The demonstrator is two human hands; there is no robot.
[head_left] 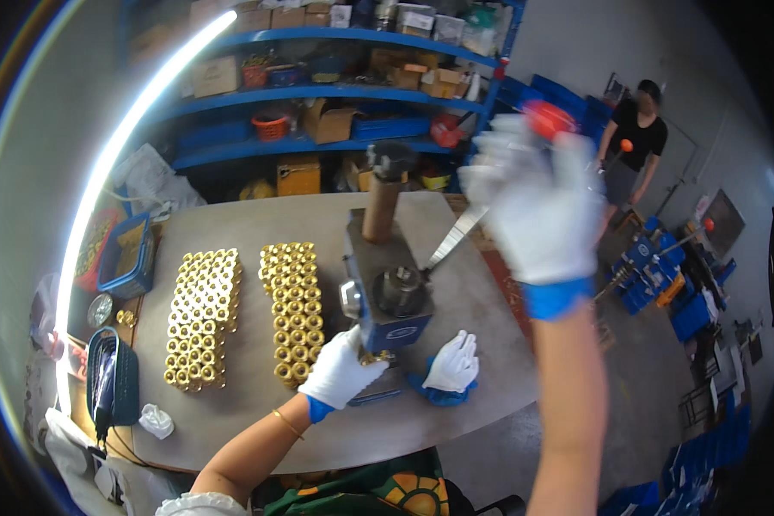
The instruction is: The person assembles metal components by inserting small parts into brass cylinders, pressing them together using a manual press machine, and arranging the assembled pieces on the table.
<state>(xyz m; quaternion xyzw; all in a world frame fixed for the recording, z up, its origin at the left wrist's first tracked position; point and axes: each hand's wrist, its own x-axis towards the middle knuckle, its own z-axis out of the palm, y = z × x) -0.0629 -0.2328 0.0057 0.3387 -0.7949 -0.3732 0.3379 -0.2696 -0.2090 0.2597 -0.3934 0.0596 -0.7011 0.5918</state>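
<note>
A bench-top lever press [396,301] with a dark column stands on the grey table. My left hand [340,374], in a white glove, is closed at the base of the press, where a small brass fitting [368,357] shows partly beside the fingertips. My right hand [542,202], gloved and blurred by motion, is raised at the upper end of the press lever [457,236]. The lever's red ball knob [550,119] shows between its thumb and fingers, which seem closed around it. Brass fittings stand in two blocks, one far left [202,318] and one nearer the press [295,310].
A loose white glove [452,363] lies on blue material right of the press. Along the left edge stand a blue bin [127,258] and a dark green basket [113,378]. Blue shelves [318,90] hold boxes behind. A person [641,133] stands at far right near other presses.
</note>
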